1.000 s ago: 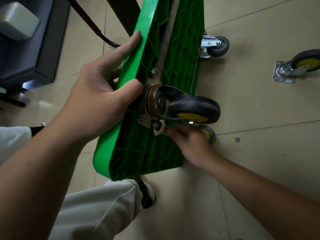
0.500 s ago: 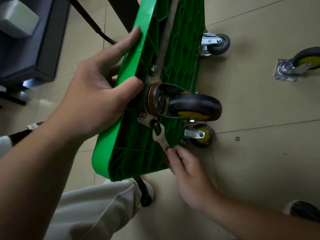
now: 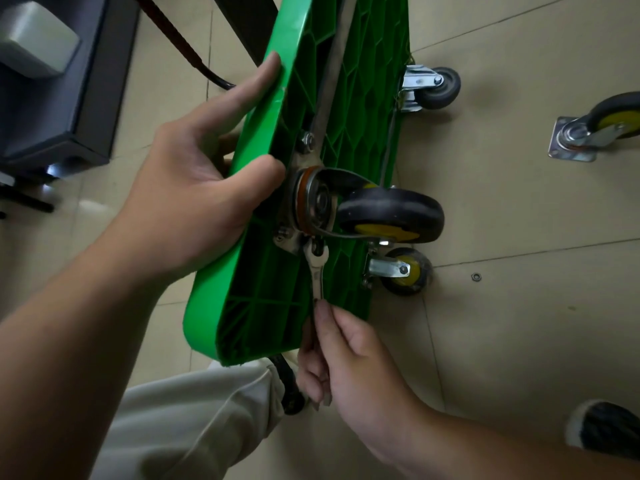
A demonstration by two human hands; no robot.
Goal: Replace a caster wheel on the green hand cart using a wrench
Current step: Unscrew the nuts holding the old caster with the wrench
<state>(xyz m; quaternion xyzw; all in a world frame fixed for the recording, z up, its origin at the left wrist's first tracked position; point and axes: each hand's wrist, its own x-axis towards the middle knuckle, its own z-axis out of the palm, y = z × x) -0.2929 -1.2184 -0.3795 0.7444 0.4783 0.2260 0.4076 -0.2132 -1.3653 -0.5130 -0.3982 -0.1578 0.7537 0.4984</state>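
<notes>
The green hand cart (image 3: 266,306) stands on its side, ribbed underside facing right. My left hand (image 3: 194,199) grips its upper edge, thumb pressed beside the caster's mounting plate. A black caster wheel (image 3: 391,214) with a yellow hub sticks out from that plate. A silver wrench (image 3: 316,268) has its open jaw on a bolt at the plate's lower corner, handle pointing down. My right hand (image 3: 346,362) grips the wrench's handle below the cart's edge. Two smaller casters (image 3: 433,86) (image 3: 403,271) are mounted on the cart's far side.
A loose caster (image 3: 602,129) with a yellow hub and steel plate lies on the tile floor at right. A small washer (image 3: 477,276) lies on the floor. A dark cabinet (image 3: 59,74) stands at left. My trouser leg (image 3: 194,420) and a shoe (image 3: 606,431) are below.
My right hand slid down the wrench from near the bolt to the handle's end, and the wrench handle swung to point straight down. My left hand kept its hold.
</notes>
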